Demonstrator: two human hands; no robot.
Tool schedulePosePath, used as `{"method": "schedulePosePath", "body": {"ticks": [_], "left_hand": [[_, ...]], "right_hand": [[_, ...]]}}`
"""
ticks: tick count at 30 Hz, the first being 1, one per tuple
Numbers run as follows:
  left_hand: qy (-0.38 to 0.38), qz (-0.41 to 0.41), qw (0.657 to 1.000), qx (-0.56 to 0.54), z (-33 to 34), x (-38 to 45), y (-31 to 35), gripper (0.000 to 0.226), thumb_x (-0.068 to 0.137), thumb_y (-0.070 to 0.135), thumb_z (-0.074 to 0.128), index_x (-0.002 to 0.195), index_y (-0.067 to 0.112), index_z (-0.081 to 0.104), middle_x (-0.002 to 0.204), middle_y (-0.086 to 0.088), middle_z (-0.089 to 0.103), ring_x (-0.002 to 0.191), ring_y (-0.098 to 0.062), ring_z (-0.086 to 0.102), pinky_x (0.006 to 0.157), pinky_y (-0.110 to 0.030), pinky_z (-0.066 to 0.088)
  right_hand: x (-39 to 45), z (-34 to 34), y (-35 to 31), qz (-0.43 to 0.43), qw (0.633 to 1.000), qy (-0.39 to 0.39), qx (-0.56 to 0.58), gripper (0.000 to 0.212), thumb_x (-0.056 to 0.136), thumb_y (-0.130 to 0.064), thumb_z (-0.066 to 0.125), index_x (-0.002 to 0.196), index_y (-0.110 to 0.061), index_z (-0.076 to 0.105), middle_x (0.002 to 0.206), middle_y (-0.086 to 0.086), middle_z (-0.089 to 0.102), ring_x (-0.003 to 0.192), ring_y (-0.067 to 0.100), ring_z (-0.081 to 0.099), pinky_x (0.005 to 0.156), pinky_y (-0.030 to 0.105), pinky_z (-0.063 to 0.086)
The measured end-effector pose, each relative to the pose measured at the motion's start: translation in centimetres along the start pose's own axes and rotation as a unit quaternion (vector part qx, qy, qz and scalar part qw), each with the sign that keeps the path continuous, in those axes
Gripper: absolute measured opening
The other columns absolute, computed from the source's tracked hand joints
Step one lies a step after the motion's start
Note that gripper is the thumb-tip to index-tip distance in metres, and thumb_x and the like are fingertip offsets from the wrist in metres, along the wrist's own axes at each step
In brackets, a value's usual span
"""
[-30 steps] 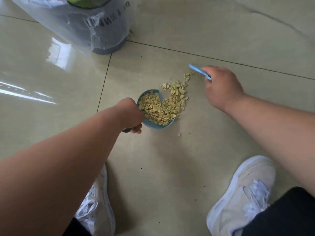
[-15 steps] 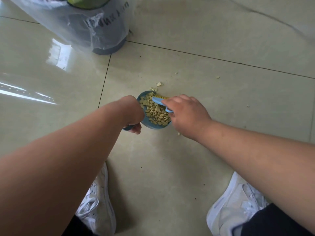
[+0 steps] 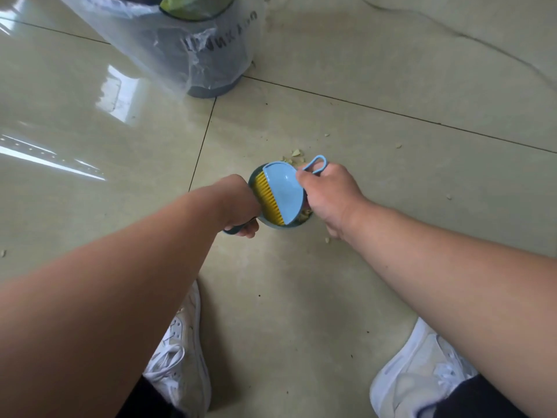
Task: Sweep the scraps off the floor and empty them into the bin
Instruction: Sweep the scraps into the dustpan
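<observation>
My left hand [image 3: 241, 200] grips the handle of a small dark-blue dustpan [image 3: 268, 223] resting on the tiled floor. My right hand [image 3: 328, 196] holds a light-blue hand brush [image 3: 283, 191] with yellow bristles, laid flat over the pan and covering most of the yellow scraps [image 3: 305, 215] inside. A few loose scraps [image 3: 296, 153] lie on the floor just beyond the pan, with single bits further right. The grey bin [image 3: 208, 52], lined with a clear plastic bag, stands at the top, left of centre.
My two white sneakers [image 3: 180, 357] are at the bottom, one under each arm. A thin cable [image 3: 452, 34] runs across the floor at the top right. Glossy tiles with dark grout lines surround the pan.
My right hand swept the scraps from the floor into the pan, then turned the brush flat over it. The camera has moved closer; the left hand stayed on the pan handle.
</observation>
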State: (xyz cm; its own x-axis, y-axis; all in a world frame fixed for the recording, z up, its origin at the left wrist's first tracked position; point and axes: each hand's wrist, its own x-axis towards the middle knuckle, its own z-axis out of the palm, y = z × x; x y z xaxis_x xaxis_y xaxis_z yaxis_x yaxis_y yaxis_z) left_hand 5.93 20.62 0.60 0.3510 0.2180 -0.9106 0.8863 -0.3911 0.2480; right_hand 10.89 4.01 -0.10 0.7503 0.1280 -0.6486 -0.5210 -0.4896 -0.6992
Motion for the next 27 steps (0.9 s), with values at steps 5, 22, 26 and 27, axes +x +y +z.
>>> {"method": "schedulePosePath", "body": {"ticks": [5, 22, 26, 27], "left_hand": [[-0.002, 0.013, 0.998, 0.055, -1.5, 0.3, -2.2, 0.024, 0.098, -0.005, 0.048, 0.108, -0.013, 0.068, 0.087, -0.024, 0.080, 0.042, -0.022, 0.068, 0.040, -0.022, 0.050], [0.036, 0.026, 0.998, 0.038, -5.1, 1.9, -8.4, 0.021, 0.092, 0.000, 0.051, 0.099, -0.007, 0.070, 0.082, -0.023, 0.081, 0.056, -0.030, 0.071, 0.057, -0.033, 0.057], [0.034, 0.030, 0.999, 0.024, -4.6, 2.0, -8.2, 0.021, 0.093, 0.000, 0.049, 0.098, -0.006, 0.069, 0.086, -0.026, 0.081, 0.054, -0.029, 0.070, 0.057, -0.033, 0.056], [0.033, 0.029, 0.999, 0.023, -4.5, 2.0, -8.2, 0.022, 0.092, 0.000, 0.049, 0.098, -0.006, 0.069, 0.087, -0.026, 0.081, 0.054, -0.029, 0.070, 0.058, -0.034, 0.056]], "right_hand": [[1.5, -0.2, 2.1, 0.027, 0.999, 0.041, 0.017, 0.037, 0.069, -0.043, 0.061, 0.085, -0.011, 0.072, 0.076, 0.012, 0.074, 0.071, 0.029, 0.072, 0.069, 0.056, 0.059], [3.1, 4.2, -0.6, 0.073, 0.964, 0.041, 0.252, 0.002, 0.095, -0.011, 0.064, 0.096, -0.010, 0.065, 0.101, 0.017, 0.075, 0.082, 0.023, 0.078, 0.073, 0.037, 0.065], [2.1, 4.3, 0.8, 0.068, 0.974, 0.081, 0.202, 0.005, 0.095, -0.013, 0.062, 0.091, -0.015, 0.063, 0.097, 0.014, 0.075, 0.078, 0.019, 0.077, 0.076, 0.038, 0.065], [1.9, 3.8, 1.1, 0.066, 0.974, 0.092, 0.196, 0.005, 0.095, -0.013, 0.062, 0.091, -0.015, 0.063, 0.096, 0.014, 0.075, 0.077, 0.018, 0.077, 0.076, 0.038, 0.065]]}}
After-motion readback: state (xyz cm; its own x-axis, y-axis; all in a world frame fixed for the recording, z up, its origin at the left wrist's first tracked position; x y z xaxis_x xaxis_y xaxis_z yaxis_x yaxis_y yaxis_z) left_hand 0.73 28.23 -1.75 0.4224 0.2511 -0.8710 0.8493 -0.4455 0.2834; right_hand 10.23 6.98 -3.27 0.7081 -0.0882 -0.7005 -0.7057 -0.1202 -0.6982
